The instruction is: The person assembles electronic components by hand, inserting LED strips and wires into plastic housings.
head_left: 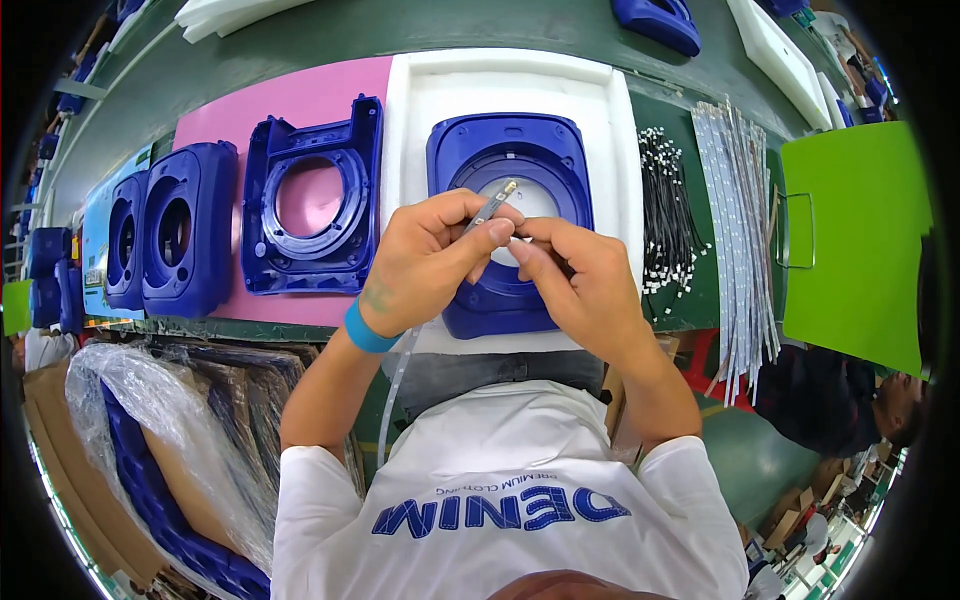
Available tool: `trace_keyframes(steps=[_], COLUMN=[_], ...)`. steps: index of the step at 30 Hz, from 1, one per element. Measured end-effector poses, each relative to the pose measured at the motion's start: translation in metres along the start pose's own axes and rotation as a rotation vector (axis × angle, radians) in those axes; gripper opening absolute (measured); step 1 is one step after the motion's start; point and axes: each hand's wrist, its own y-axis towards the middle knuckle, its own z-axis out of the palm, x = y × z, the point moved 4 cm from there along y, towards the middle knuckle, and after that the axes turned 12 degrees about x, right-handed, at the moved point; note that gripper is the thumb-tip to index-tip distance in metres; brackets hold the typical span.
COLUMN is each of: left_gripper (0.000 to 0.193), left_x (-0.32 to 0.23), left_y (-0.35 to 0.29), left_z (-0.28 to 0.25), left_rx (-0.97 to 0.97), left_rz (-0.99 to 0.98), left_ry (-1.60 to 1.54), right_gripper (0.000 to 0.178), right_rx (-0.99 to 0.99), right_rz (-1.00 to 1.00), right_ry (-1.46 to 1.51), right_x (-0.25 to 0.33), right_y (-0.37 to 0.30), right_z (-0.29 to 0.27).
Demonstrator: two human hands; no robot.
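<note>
My left hand (425,255), with a blue band on its wrist, pinches an LED strip (489,208) between thumb and fingers. The strip's short end points up and away from me, and its long tail (396,395) hangs down past my left wrist. Close beside it, touching or nearly touching the left fingertips, my right hand (585,275) is closed in a pinch; what lies between its fingers is hidden. Beneath both hands a blue plastic housing (455,300) with a round recess lies in a white foam tray (612,150).
On a pink sheet (330,85) at left lie an open blue frame (262,225) and blue housings (190,225). At right are black cables (672,215) with white connectors, many LED strips (735,230) and a green panel (855,235). Plastic-wrapped parts (180,430) stand at lower left.
</note>
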Motion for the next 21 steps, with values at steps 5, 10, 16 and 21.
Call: trace_keyframes(steps=[5, 10, 16, 21], left_gripper=[0.036, 0.029, 0.030, 0.027], left_x=[-0.006, 0.004, 0.000, 0.002], left_y=[0.001, 0.005, 0.004, 0.005], left_z=[-0.004, -0.005, 0.001, 0.001], left_rx=[-0.036, -0.061, -0.034, -0.041], left_rz=[0.080, 0.146, 0.189, 0.188], left_ry=[-0.058, 0.105, 0.058, -0.022], right_gripper=[0.012, 0.009, 0.009, 0.008], right_rx=[-0.060, -0.090, -0.080, -0.076], right_rz=[0.151, 0.069, 0.024, 0.010], right_ry=[0.251, 0.363, 0.351, 0.402], right_x=[0.003, 0.001, 0.002, 0.004], right_y=[0.005, 0.018, 0.024, 0.023], right_z=[-0.008, -0.008, -0.008, -0.007])
